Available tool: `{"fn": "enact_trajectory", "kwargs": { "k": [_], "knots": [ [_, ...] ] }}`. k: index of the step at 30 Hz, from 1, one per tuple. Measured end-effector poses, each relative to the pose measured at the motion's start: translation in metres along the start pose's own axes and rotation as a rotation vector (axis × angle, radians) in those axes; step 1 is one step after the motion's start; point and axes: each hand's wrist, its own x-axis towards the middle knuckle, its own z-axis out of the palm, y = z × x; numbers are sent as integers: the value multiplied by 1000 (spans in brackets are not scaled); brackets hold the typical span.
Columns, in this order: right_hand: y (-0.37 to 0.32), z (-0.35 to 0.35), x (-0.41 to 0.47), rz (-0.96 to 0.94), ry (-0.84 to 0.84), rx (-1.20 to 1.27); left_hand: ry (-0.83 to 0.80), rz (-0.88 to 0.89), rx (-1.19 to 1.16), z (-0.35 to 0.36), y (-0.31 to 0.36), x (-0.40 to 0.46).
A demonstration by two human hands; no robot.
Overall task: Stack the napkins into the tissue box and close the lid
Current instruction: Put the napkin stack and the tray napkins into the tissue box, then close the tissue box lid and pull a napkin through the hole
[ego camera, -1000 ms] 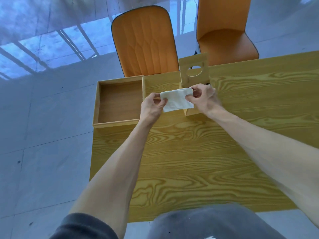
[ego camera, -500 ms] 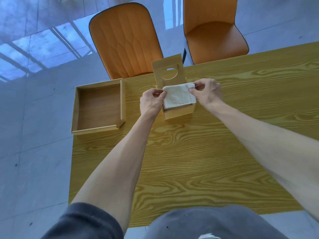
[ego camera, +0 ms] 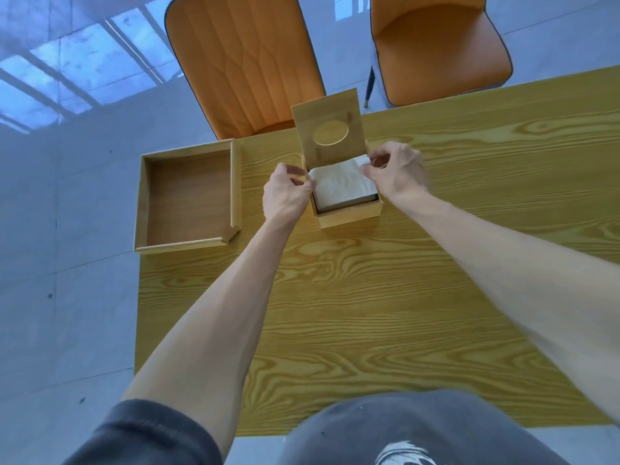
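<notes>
A white napkin point(ego camera: 342, 184) lies across the top of the open wooden tissue box point(ego camera: 349, 214) on the table. The box's hinged lid point(ego camera: 328, 129), with an oval hole in it, stands upright behind. My left hand point(ego camera: 285, 196) pinches the napkin's left edge at the box's left side. My right hand point(ego camera: 394, 171) pinches the napkin's far right corner. Whatever lies under this napkin in the box is hidden.
An empty shallow wooden tray point(ego camera: 188, 196) sits at the table's far left corner, left of the box. Two orange chairs point(ego camera: 245, 62) point(ego camera: 439, 48) stand beyond the wooden table point(ego camera: 369, 297). Grey tiled floor lies to the left.
Both hands have lowered the napkin from above the box down onto its opening. The view has shifted, so box and tray appear further right.
</notes>
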Motion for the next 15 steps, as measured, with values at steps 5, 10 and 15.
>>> {"fn": "enact_trajectory", "kwargs": {
  "k": [5, 10, 15],
  "knots": [
    [1, -2, 7, -16, -29, 35, -63, 5, -44, -4, 3, 5],
    [-2, -7, 13, -31, -160, 8, -191, -1, -156, -6, 7, 10],
    [-7, -5, 14, 10, -220, 43, -228, -22, -197, -7, 9, 12]
  ]
}}
